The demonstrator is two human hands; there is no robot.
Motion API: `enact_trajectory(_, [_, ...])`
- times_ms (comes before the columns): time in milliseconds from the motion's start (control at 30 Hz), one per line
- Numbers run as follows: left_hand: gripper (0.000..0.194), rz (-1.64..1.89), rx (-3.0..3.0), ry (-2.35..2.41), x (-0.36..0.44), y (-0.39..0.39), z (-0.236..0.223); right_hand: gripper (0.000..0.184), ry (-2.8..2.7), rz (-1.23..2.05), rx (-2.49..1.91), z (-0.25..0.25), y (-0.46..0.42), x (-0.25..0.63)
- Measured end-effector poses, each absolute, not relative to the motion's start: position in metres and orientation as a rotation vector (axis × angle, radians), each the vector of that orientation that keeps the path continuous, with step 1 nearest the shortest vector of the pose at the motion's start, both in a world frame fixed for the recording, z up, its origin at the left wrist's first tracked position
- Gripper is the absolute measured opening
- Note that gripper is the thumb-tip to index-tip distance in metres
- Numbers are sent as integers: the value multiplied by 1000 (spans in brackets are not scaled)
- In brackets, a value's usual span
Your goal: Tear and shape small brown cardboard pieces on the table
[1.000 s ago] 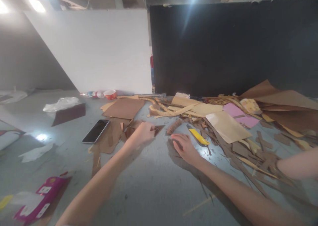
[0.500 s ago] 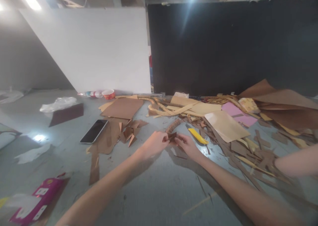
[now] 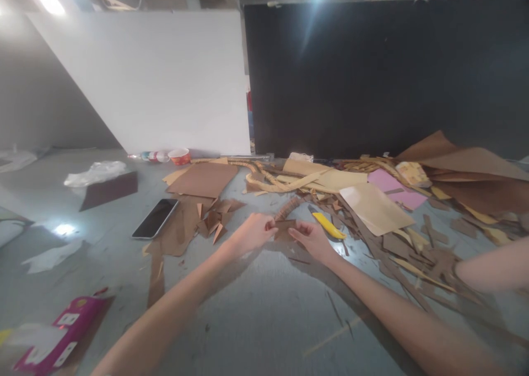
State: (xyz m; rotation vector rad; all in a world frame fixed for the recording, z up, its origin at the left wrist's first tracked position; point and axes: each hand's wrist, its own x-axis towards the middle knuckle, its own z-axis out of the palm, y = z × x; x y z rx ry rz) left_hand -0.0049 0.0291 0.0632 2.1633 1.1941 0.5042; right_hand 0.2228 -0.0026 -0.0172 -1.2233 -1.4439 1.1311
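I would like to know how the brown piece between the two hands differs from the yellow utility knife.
Colour: the brown piece is dull brown; the utility knife is mostly bright yellow. Shape: the brown piece looks flat and broad, the utility knife long and narrow. State: the left hand and right hand hold the brown piece, while the utility knife lies untouched on the grey table. Both are close to the right hand.

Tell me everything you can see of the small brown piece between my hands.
The small brown piece looks thin, like paper or leather, with a darker band along its far edge, perhaps a fold. The fingers of the left hand and right hand hold its opposite ends, just nearer than a ridged brown roll. Whether it touches the table is unclear.
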Motion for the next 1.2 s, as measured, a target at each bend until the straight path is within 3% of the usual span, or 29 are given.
enact_trajectory(367, [27,471,2243,1267,-13,38,67,62,-1398,1009,-1283,-17,-2,223])
enact_trajectory(533, [20,301,2341,1690,-37,48,79,54,-1428,1033,-1259,-15,-2,225])
enact_trajectory(633, [21,432,2432,1923,-42,51,83,54,-1473,977,-1267,-15,-2,226])
enact_trajectory(767, [28,777,2426,1524,-21,43,76,55,-1495,970,-1237,-16,-2,227])
enact_trajectory(900, [37,674,2066,1055,12,26,51,57,-1493,1061,-1185,-15,-3,226])
enact_trajectory(1200, [36,770,1916,1092,19,26,5,54,-1644,1093,-1204,-16,-6,227])
